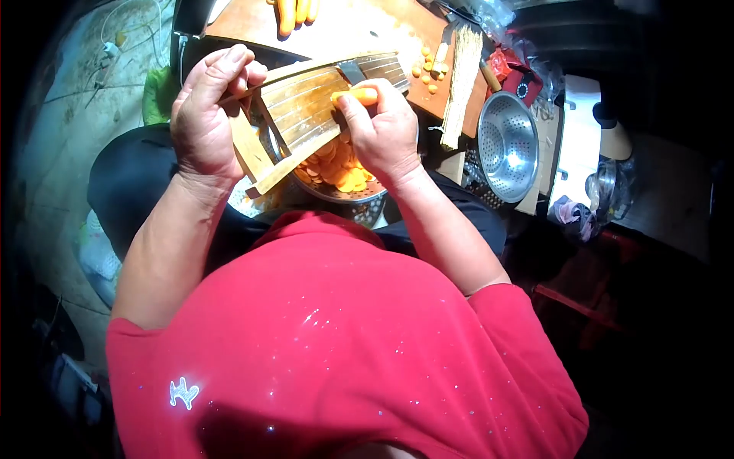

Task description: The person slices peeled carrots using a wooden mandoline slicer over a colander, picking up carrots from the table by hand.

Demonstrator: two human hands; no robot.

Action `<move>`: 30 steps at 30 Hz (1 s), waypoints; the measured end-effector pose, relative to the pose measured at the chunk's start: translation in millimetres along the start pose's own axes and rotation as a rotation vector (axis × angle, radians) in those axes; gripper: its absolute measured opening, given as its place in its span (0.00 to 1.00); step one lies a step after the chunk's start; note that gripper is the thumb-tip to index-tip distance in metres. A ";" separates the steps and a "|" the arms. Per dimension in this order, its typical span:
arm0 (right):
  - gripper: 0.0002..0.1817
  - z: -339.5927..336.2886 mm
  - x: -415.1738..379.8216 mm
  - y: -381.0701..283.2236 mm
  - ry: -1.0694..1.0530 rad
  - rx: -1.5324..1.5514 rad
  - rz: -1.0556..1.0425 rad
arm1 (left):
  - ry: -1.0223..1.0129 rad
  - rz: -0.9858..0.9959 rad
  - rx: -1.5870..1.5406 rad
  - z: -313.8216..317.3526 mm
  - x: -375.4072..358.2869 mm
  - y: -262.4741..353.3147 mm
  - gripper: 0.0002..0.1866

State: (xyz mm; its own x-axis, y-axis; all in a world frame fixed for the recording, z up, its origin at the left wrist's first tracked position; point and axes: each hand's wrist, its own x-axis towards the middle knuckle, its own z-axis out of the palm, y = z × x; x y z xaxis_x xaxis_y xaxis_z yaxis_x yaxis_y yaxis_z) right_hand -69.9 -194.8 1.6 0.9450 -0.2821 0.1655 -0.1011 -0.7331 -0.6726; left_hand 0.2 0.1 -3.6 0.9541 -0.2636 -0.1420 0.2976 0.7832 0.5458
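My left hand point(210, 111) is closed round the near left end of a wooden slicer point(294, 115), a board with a blade set across it. The slicer slopes over a colander holding orange carrot slices point(340, 167). In my right hand point(381, 130) is a carrot point(355, 97), gripped between thumb and fingers and lying against the slicer's face close to the dark blade point(352, 73). Part of the carrot is hidden by my fingers. The slicer covers part of the colander point(355, 196) below.
Whole carrots point(287, 15) and loose carrot slices point(427, 67) lie on the brown table point(340, 27) ahead. A straw brush point(462, 84) rests at its right edge. An empty metal colander point(508, 145) stands to the right, near a white board point(577, 138) and plastic bags.
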 end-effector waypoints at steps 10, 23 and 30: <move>0.14 -5.2 31.2 63.6 0.053 -0.234 0.202 | 0.050 -0.016 0.030 4.7 1.1 2.8 0.07; 0.12 -21.8 28.5 49.8 0.040 0.029 0.095 | -0.035 0.005 0.008 -0.2 4.7 1.0 0.07; 0.09 -18.7 12.8 5.7 0.071 -0.212 -0.246 | -0.028 0.005 0.003 5.5 -0.7 1.2 0.07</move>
State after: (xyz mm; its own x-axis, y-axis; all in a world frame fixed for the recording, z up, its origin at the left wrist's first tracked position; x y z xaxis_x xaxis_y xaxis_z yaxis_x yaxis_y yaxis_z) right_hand -64.2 -214.3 13.3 0.9260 -0.1175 0.3589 0.0580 -0.8948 -0.4426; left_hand -0.3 -1.8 1.7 0.9544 -0.2751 -0.1161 0.2925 0.7832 0.5486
